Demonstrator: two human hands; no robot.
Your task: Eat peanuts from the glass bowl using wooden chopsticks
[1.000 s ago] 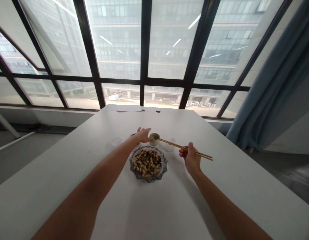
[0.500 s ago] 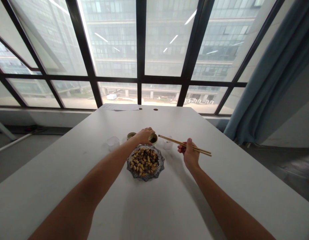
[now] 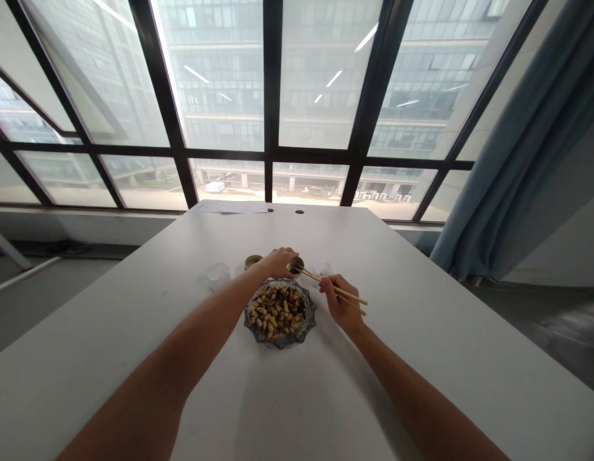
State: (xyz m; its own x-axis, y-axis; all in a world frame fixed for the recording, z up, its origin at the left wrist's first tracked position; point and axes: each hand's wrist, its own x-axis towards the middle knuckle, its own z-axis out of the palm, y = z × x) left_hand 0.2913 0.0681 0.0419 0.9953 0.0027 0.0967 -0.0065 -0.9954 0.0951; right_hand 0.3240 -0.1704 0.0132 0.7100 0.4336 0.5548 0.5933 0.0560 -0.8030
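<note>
My left hand [image 3: 278,262] grips a small round cup [image 3: 296,261] just behind the glass bowl, its opening tilted toward me. A pair of chopsticks [image 3: 342,291] is held in my right hand [image 3: 342,301], and their tips reach into the mouth of that cup. What lies inside the cup is too small to make out. In front of both hands stands a scalloped glass bowl [image 3: 309,323] filled with peanuts in the shell and darker seeds [image 3: 278,310]. A second small round container [image 3: 252,260] sits behind my left wrist, partly hidden by it.
A clear plastic cup [image 3: 217,276] stands left of my left forearm. Another clear container [image 3: 322,269] is partly hidden behind my right hand. Papers [image 3: 232,206] lie at the far edge of the white table [image 3: 191,371], before the windows. A blue curtain [image 3: 493,166] hangs at the right.
My right hand has moved left with the chopsticks, bringing their tips from beside the small cup into its mouth. My left hand has stayed nearly still, holding the cup.
</note>
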